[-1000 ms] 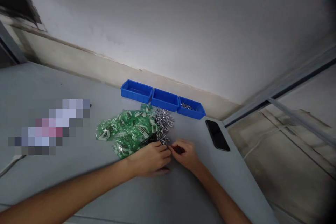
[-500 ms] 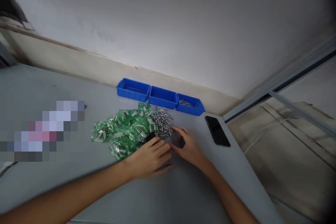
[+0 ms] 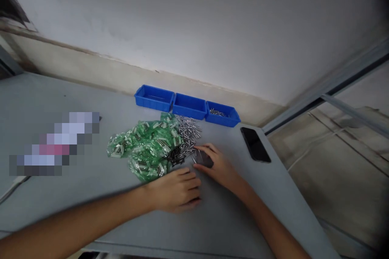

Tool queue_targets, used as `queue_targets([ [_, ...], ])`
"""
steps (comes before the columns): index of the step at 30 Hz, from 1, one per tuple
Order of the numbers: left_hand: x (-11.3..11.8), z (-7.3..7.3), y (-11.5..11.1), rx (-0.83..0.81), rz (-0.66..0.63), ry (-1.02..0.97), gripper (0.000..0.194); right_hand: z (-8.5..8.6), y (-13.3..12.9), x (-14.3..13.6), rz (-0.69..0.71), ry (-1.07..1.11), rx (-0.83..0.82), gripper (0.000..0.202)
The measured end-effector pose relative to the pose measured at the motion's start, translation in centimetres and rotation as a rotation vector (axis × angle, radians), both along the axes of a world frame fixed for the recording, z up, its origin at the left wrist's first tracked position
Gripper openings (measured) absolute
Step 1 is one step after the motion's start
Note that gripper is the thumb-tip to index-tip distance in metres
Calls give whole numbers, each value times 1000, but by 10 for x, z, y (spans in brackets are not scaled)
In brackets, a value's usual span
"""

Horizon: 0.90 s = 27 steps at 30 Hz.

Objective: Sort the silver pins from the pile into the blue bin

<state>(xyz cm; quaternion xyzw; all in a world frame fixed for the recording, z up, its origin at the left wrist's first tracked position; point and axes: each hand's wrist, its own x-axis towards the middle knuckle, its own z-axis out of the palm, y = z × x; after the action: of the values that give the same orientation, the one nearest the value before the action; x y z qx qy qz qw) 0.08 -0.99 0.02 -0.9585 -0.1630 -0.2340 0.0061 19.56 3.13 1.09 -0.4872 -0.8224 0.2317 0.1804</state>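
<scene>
A heap of thin silver metal pins (image 3: 189, 131) lies on the grey table, with a cluster of dark pins (image 3: 175, 156) at its near left. My right hand (image 3: 219, 168) rests at the heap's right edge; its thumb and index finger are apart, with a few loose pins between them on the table. Nearer to me, my left hand (image 3: 178, 191) is palm down with its fingers curled together, and whatever lies under them is hidden. Green plastic bags (image 3: 150, 145) holding more pins and white pieces spread just beyond and left of it.
Three blue bins stand in a row by the wall: the left bin (image 3: 154, 104), the middle bin (image 3: 189, 112) and the right bin (image 3: 223, 120), which has pins inside. A black phone (image 3: 255, 145) lies near the table's right edge. At left is a blurred-out object (image 3: 57, 145).
My left hand has drawn back slightly toward me, away from the pins, uncovering the dark cluster. The right hand stays by the heap, its thumb and index finger still apart. The view has shifted slightly.
</scene>
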Motion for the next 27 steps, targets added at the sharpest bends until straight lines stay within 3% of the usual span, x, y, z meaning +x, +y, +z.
queue_targets([
  [6,-2,1,2,39,20,-16,29,-10,6,-1,-75,69,75,31],
  [12,-7,0,14,64,271,41,31,-19,9,-3,-148,186,116,30],
  [17,-6,-1,19,67,394,61,34,-29,16,-4,-206,297,127,39],
  [23,2,-2,12,75,506,32,32,-35,19,-2,-305,357,171,27],
  [27,6,-3,3,132,515,42,31,-37,12,2,-328,368,171,24],
])
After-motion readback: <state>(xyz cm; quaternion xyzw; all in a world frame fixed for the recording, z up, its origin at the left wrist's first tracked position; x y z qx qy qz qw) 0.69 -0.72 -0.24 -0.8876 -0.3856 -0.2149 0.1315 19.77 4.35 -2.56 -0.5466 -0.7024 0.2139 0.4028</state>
